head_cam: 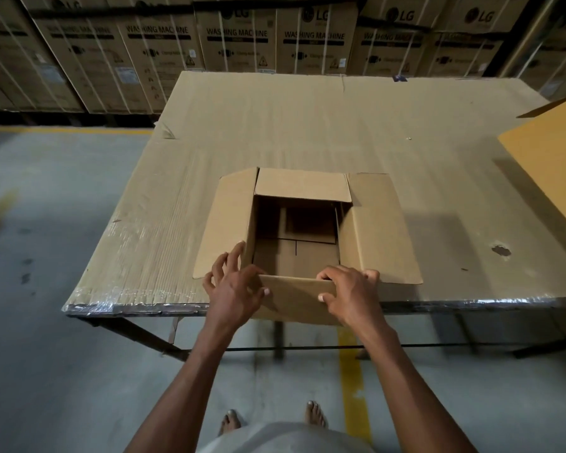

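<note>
An open brown cardboard box stands at the near edge of a cardboard-covered table. All its top flaps are spread outward and the inside looks empty. My right hand grips the near flap, fingers curled over its top edge and thumb on its outer face. At the flap's left end is my left hand, its thumb on the flap's face and its fingers spread loosely over the box's left corner.
A flat sheet of yellower cardboard lies at the table's right edge. Stacked washing-machine cartons form a wall behind the table. Grey concrete floor with a yellow line lies to the left and below. The tabletop has a small hole at right.
</note>
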Action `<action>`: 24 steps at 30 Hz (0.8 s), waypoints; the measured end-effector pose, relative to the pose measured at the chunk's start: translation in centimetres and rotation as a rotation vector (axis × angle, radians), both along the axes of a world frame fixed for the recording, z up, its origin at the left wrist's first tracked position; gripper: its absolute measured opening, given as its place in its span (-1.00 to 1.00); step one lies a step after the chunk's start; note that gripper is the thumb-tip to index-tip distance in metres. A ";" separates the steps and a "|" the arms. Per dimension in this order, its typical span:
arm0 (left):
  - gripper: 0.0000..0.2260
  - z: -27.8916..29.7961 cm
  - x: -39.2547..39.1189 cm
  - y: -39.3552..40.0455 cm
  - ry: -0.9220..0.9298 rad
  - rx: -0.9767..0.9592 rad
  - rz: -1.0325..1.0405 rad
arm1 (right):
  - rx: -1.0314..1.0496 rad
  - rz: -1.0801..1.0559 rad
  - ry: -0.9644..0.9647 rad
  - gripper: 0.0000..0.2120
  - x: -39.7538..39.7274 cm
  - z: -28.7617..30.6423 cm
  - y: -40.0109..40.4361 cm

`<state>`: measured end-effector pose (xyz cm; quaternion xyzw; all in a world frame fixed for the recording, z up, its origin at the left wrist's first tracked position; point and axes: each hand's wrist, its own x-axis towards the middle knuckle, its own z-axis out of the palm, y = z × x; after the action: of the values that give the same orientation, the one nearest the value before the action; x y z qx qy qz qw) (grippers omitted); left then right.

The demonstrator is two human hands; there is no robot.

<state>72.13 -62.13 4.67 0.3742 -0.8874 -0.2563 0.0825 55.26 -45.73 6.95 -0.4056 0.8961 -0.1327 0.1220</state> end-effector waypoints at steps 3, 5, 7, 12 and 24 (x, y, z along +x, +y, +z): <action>-0.78 -0.4 -0.4 0.5 0.005 -0.024 0.038 | -0.016 0.005 0.032 -0.73 0.1 -0.7 -0.4; -0.77 -0.4 -0.4 0.7 0.001 -0.024 0.040 | -0.012 0.019 0.021 -0.72 0.0 -0.6 -0.4; -0.75 -0.5 -0.4 0.6 -0.049 -0.021 0.018 | 0.000 0.047 -0.011 -0.69 -0.4 -0.5 -0.3; -0.58 0.2 -1.0 0.8 -0.077 0.040 0.041 | 0.012 0.141 -0.101 -0.52 -1.2 0.3 0.6; -0.64 3.6 -7.9 -0.8 -0.008 -0.119 0.032 | -0.099 0.119 -0.157 -0.50 -6.8 0.7 -3.4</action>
<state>64.23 -62.95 8.23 0.3838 -0.8953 -0.2002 0.1051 48.42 -49.12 7.64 -0.4519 0.8504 -0.2009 0.1793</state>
